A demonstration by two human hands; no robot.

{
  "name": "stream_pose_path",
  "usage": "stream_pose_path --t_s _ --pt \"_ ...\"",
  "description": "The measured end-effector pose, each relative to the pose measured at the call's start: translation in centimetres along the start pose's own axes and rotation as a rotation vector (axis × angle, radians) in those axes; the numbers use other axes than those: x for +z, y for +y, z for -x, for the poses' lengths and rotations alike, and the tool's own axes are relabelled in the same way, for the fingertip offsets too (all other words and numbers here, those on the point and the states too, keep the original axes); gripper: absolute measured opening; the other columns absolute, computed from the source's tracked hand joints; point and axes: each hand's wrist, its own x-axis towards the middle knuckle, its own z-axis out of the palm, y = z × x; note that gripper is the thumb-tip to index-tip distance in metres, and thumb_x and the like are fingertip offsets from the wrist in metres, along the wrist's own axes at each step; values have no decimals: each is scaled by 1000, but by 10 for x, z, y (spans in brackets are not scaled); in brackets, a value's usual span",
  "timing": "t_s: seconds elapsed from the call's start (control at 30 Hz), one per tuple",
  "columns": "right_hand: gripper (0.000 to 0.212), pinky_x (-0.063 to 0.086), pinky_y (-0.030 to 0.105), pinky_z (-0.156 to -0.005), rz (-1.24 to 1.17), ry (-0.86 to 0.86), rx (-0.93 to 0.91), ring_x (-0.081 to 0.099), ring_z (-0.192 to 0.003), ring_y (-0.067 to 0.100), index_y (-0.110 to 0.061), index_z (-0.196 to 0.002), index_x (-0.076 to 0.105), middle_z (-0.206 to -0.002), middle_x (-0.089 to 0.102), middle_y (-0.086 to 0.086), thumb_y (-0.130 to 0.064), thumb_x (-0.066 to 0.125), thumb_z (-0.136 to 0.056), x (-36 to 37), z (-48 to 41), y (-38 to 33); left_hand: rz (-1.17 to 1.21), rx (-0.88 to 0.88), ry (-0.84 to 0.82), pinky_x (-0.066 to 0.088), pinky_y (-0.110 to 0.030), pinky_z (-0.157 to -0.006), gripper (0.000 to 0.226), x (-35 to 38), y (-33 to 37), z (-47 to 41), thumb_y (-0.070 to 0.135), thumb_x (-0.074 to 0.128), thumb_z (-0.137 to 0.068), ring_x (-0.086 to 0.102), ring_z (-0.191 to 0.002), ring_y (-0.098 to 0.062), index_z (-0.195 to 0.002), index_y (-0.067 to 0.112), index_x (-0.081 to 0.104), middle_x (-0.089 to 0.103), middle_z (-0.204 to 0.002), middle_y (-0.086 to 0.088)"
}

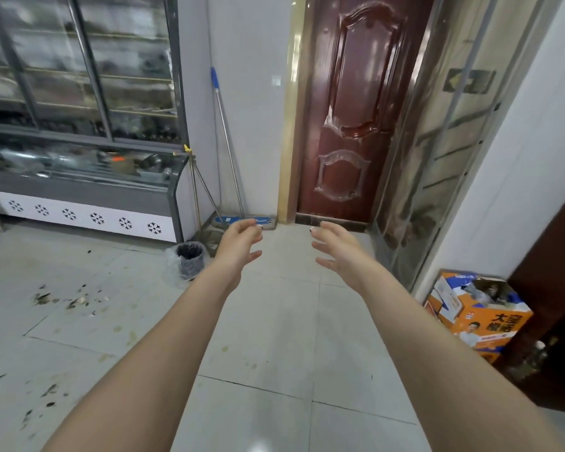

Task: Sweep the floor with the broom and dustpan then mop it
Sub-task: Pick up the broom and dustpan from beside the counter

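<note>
Two bare forearms stretch forward from the bottom edge of the view. The left hand [238, 243] and the right hand [336, 252] are held out in mid-air with fingers spread and loosely bent, gripping nothing and touching nothing.

Nothing of the task looks begun. On the left side of the pale grey tiled floor [274, 321], scattered dark scraps of litter [75, 300] lie unswept, with faint yellowish stains on the tiles nearer the middle. Behind them stands a grey glass-fronted display chiller [79, 187] with snowflake marks along its base.

At its right end, two thin metal poles joined by a yellow clip [194, 190] lean in the corner. They are probably the broom and dustpan, though their lower ends are too dim to tell. Just in front sits a small round bin with a black liner [190, 259].

Right of that, a flat mop with a blue head and blue-tipped metal handle [229, 151] leans on the white wall, ahead of both hands and untouched. Further right come a glossy brown panelled door [356, 109] and an orange printed cardboard box [470, 318] at the floor's right edge.

Sweeping, collecting and mopping all remain.
</note>
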Motion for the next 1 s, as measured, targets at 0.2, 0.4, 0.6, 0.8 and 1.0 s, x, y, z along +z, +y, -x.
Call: stream_pose_path --t_s 0.2,0.4,0.6,0.8,1.0 --pt "50 46 31 -85 16 -18 6 53 -106 12 -18 -137 43 -101 57 -11 -26 61 -91 -51 -133 -30 3 -3 66 50 -33 -82 30 59 5 -103 16 53 -93 56 -111 -17 -123 12 51 58 -119 -7" --pt "36 44 34 -88 -34 -58 82 53 -110 15 -20 -126 50 -122 56 -3 -24 60 -92 -70 -240 -22 -7 -18 144 50 -34 -83 34 83 3 -184 13 53 -93 57 -98 -14 -127 11 47 57 -113 -6" --pt "22 45 33 -86 -36 -100 82 55 -107 13 -27 -108 52 -106 59 -10 -24 62 -89 -61 -348 -11 -41 -17 186 47 -39 -97 34 96 6 -278 12 50 -95 53 -105 -15 -128 9 45 53 -117 -6" --pt "27 45 33 -86 -36 -122 116 53 -108 13 -26 -114 52 -110 59 -8 -28 63 -89 -40 -466 -17 -33 -41 187 46 -39 -98 34 102 5 -395 13 48 -97 53 -104 -14 -130 8 44 52 -121 -5" --pt "51 46 31 -83 16 -179 96 56 -95 2 -22 -135 44 -104 57 -11 -32 63 -88 -13 -565 -37 -37 -52 196 47 -35 -92 37 98 15 -498 14 49 -96 52 -113 -17 -132 8 43 53 -128 -10"
